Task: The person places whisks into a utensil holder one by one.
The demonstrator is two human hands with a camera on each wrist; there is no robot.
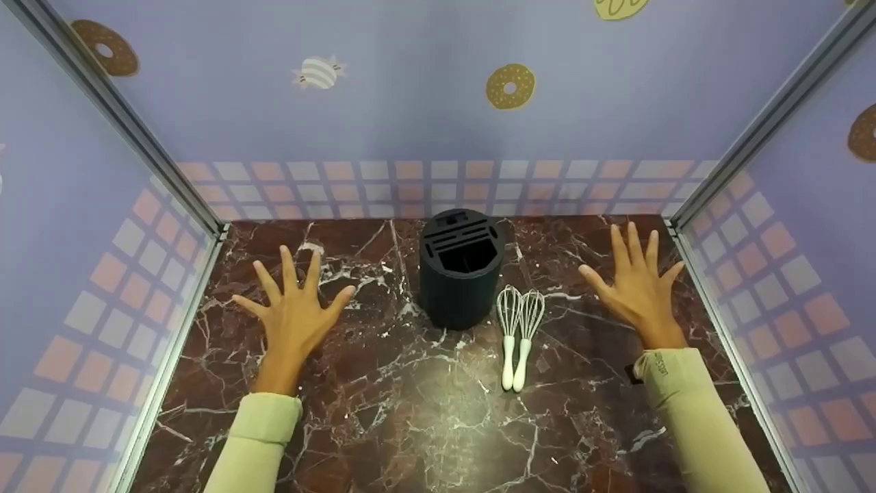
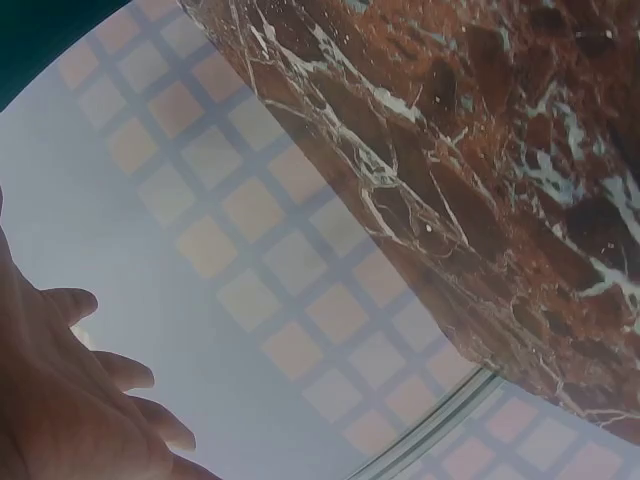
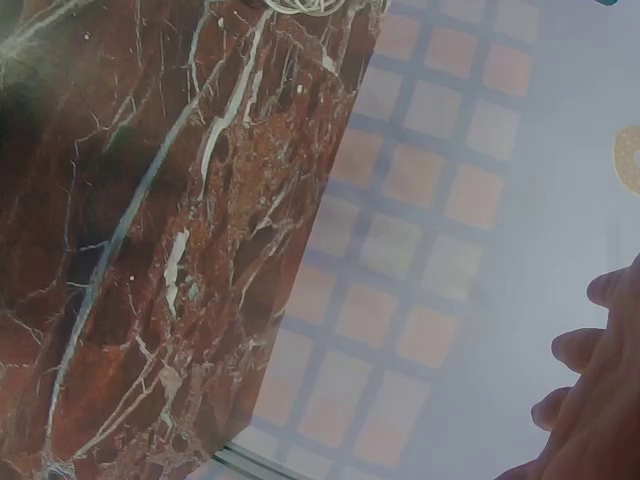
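In the head view a black cylindrical utensil holder point(image 1: 460, 294) with slots in its top stands upright at the centre. Two whisks with wire heads and pale handles lie side by side to its right, a left whisk point(image 1: 508, 342) and a right whisk point(image 1: 525, 342). My left hand point(image 1: 294, 315), fingers spread, is over the surface left of the holder and holds nothing. On the far right my right hand point(image 1: 636, 291) is spread likewise, palm down, apart from the whisks. Wire loops of a whisk point(image 3: 305, 4) show at the top edge of the right wrist view.
The dark red marbled tabletop point(image 1: 410, 424) is enclosed by a lilac back wall point(image 1: 410, 116) and two side walls, with pink and white checks along the bottom. Metal corner posts point(image 1: 759, 96) stand at the back. A small dark object point(image 1: 633, 374) sits by the right cuff.
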